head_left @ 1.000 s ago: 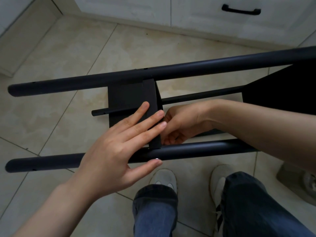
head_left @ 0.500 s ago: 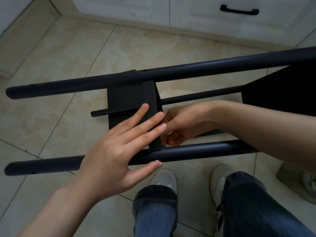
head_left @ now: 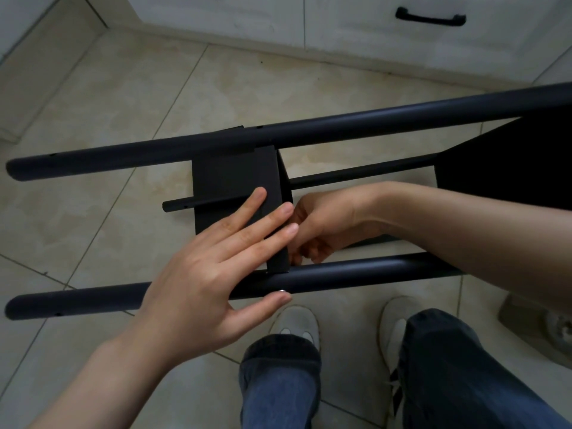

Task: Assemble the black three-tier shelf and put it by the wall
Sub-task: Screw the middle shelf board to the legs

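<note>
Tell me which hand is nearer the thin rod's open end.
Left. The left hand lies flat on the shelf panel near the thin rod end; the right hand is on the panel's other side.

The person's bare left hand (head_left: 201, 274) reaches in from lower left, fingers (head_left: 244, 212) straight and pressed flat, thumb splayed wide. The bare right hand (head_left: 322, 224), forearm crossing from the right, curls its fingers downward; whether they pinch anything is hidden.
</note>
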`<state>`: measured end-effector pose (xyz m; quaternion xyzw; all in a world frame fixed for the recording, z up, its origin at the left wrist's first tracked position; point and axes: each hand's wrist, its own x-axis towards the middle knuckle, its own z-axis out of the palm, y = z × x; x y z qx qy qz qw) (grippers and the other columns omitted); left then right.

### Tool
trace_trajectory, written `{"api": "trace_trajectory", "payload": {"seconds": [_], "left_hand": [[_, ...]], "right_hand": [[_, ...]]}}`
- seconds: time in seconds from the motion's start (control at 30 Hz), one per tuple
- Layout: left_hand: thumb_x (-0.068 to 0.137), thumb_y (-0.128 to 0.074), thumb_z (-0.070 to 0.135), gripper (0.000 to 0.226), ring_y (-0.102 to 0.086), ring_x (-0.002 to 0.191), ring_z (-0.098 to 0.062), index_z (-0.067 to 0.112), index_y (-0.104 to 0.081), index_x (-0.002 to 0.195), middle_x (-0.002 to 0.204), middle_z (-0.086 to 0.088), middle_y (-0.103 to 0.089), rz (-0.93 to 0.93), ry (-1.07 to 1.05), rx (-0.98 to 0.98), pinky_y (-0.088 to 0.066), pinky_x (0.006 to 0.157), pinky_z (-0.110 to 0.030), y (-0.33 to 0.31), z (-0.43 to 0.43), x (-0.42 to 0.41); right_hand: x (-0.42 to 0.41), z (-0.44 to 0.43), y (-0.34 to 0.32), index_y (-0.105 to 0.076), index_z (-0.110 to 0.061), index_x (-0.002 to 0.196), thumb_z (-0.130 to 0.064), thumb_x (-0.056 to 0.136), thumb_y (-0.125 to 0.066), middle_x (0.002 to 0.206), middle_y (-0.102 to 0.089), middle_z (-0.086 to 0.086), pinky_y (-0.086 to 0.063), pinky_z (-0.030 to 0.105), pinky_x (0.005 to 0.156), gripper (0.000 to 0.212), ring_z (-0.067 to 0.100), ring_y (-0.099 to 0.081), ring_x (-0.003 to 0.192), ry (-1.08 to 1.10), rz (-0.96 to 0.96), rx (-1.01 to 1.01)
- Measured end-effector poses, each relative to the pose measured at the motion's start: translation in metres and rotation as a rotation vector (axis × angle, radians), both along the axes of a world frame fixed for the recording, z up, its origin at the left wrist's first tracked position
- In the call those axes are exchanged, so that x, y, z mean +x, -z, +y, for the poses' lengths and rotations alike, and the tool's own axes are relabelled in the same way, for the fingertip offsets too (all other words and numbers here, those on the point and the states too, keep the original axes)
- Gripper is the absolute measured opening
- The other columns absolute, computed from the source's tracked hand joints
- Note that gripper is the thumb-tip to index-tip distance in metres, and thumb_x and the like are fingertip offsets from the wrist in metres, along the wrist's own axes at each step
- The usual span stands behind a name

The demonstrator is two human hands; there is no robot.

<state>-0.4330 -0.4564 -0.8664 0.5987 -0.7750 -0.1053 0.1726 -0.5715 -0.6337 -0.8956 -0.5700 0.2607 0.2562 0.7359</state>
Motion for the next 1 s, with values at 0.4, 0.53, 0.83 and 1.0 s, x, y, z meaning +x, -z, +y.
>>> {"api": "trace_trajectory", "payload": {"seconds": [0.4,0.53,0.83,1.0], "left_hand": [[0.094,-0.061,0.048,0.063,-0.025,0.153,-0.023,0.014,-0.048,0.146,0.159,0.001,-0.04,0.011,0.004,-0.003,-0.034,0.119,-0.035,0.0009,0.0001,0.0006],[0.094,-0.062,0.047,0.063,-0.026,0.153,-0.023,0.014,-0.049,0.146,0.158,0.0,-0.041,0.023,0.004,-0.003,-0.036,0.118,-0.038,0.0012,-0.0002,0.0004],[0.094,-0.063,0.046,0.063,-0.026,0.153,-0.023,0.014,-0.048,0.147,0.159,0.001,-0.04,0.023,0.003,-0.007,-0.035,0.119,-0.038,0.0019,0.0004,0.0009],[0.093,-0.063,0.047,0.064,-0.026,0.153,-0.023,0.014,-0.049,0.147,0.159,0.001,-0.04,0.017,0.001,-0.003,-0.037,0.117,-0.04,0.0019,0.001,0.0007]], "right_hand": [[-0.0016,-0.0021,0.0002,-0.068,-0.012,0.083,-0.02,0.096,-0.06,0.073,-0.064,0.0,-0.044,0.022,0.063,0.017,0.009,-0.053,0.063,-0.053,0.007,-0.055],[-0.0046,-0.0048,-0.0015,-0.066,-0.01,0.095,-0.017,0.095,-0.06,0.084,-0.065,0.001,-0.044,0.026,0.071,0.009,0.011,-0.055,0.071,-0.048,-0.014,0.066],[-0.0039,-0.0027,0.0019,-0.067,-0.009,0.094,-0.019,0.095,-0.06,0.084,-0.067,0.003,-0.045,0.027,0.073,0.012,0.014,-0.057,0.074,-0.054,-0.005,0.033],[-0.0028,-0.0016,0.0031,-0.068,-0.011,0.084,-0.017,0.094,-0.062,0.076,-0.066,0.001,-0.046,0.025,0.07,0.013,0.012,-0.057,0.069,-0.055,-0.013,-0.032]]}}
